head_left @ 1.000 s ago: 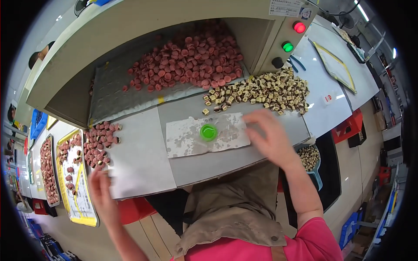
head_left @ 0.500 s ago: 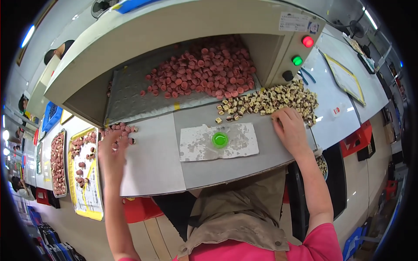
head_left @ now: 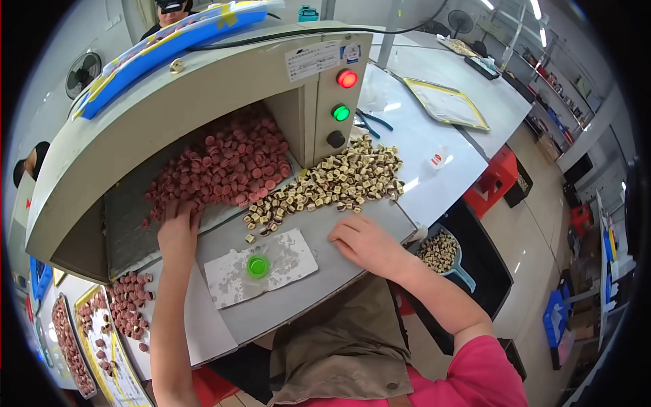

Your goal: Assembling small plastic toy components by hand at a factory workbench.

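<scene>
The head view shows two bare hands at one counter [head_left: 203, 325]. The left hand [head_left: 178, 230] reaches past the counter's far edge into the mouth of one beige machine [head_left: 135, 122], its fingers at the near rim of one heap of red caps [head_left: 224, 166], too many to count. Its grip is slightly parted and bent downward; the tips are hidden among the caps, so I cannot tell whether it has any. The right hand [head_left: 363, 244] is just above the counter, toward the near right corner, its grip loosely curled; I cannot tell whether anything is inside.

Between the hands, toward the counter's near edge, lies one stained white board [head_left: 291, 254] bearing one green cup [head_left: 258, 266]. Behind it, along the far edge, spreads one heap of cream-and-brown cubes [head_left: 332, 183], uncountable, with one apart near the board. By the left edge sits one cluster of red-topped pieces [head_left: 131, 298]; two trays, one silver [head_left: 86, 392] and one yellow-edged [head_left: 125, 373], stand beyond. The machine carries two lights, red [head_left: 347, 79] and green [head_left: 341, 112], and one black knob [head_left: 336, 139]. One pair of pliers [head_left: 377, 121] lies beside it.
</scene>
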